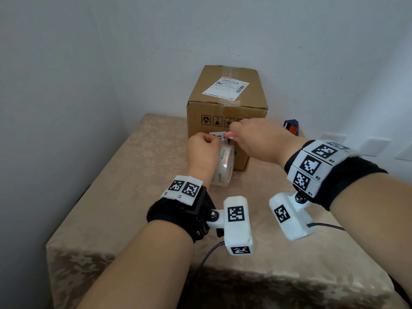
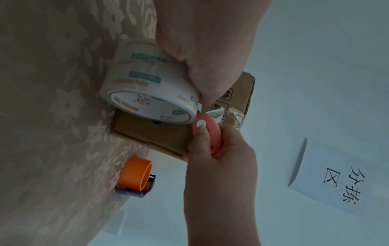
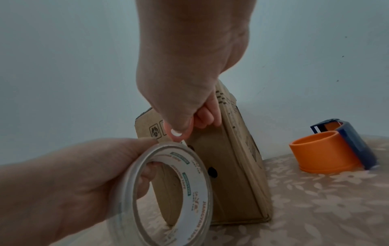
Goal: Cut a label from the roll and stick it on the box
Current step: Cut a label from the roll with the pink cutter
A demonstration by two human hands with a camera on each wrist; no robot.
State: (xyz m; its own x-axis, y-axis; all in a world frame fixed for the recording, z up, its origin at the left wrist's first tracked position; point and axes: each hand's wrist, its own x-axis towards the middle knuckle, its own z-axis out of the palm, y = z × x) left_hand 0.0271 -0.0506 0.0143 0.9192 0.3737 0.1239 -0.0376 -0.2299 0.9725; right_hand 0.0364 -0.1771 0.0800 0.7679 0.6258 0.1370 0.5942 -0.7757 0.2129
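Left hand (image 1: 204, 150) grips the roll (image 1: 224, 166) upright just before the box (image 1: 225, 103) front, label strip (image 1: 217, 136) running rightward from its pinch to the right hand (image 1: 256, 139), which holds a pink cutter (image 2: 208, 133) at the strip, nearer the cut.

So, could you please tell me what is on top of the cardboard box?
On the cardboard box, a white printed shipping label lies flat on the top face, with clear tape running across it. The head view shows nothing else there; the far edge is hard to see.
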